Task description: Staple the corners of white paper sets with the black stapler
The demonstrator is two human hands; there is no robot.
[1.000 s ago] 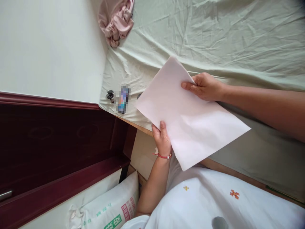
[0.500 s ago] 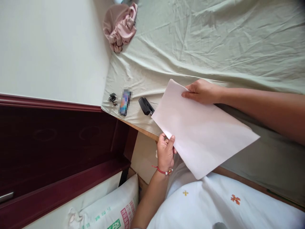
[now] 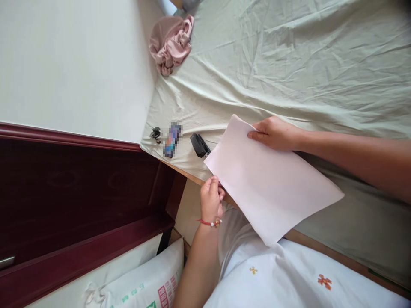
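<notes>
A blank white sheet of paper (image 3: 269,188) is held tilted over the edge of a bed with a pale green sheet (image 3: 289,64). My right hand (image 3: 274,133) grips the paper's upper edge, fingers lying on top of it. My left hand (image 3: 211,200), with a red string bracelet on the wrist, has its fingers curled at the paper's lower-left edge near the corner and pinches it there. A black stapler (image 3: 199,145) lies on the sheet just left of the paper's corner.
Left of the stapler lie a blurred small flat object (image 3: 172,139) and a small dark item (image 3: 156,134). A pink crumpled cloth (image 3: 171,42) sits by the white wall. Dark red wooden furniture (image 3: 80,192) and a printed white sack (image 3: 144,286) stand lower left.
The paper has dropped lower and shifted right, uncovering the stapler. My left hand slid along the lower edge toward the corner and curled its fingers. The view drifted slightly.
</notes>
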